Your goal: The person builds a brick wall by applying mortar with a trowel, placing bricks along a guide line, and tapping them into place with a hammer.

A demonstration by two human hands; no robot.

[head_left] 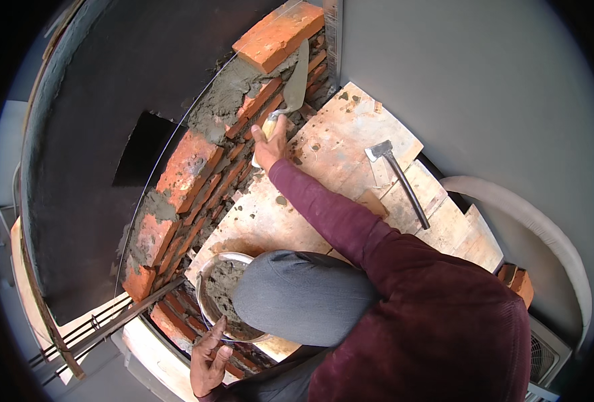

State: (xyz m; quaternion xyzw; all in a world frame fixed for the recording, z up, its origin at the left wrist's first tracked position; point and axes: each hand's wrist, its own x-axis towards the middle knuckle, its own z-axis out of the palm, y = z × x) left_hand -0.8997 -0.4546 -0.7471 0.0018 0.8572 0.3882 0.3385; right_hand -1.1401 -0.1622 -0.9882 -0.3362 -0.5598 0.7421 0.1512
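Observation:
My right hand (272,145) is wrapped round the pale handle of a trowel (298,82). The grey blade points toward the far end of a brick wall (200,194), beside a whole orange brick (280,33) on its top. Wet grey mortar (218,102) is spread along the top course next to that brick. At the lower left my left hand (208,364) has its fingers apart and holds nothing. Close to it stands a bucket (200,295) containing mortar (223,285), partly hidden by my knee.
A hatchet (404,184) with a dark handle lies on the wooden boards (324,141) right of the wall. A taut string line (169,137) follows the wall's left edge. A pale hose (531,208) curves along the grey wall (471,87), near a loose brick (516,283).

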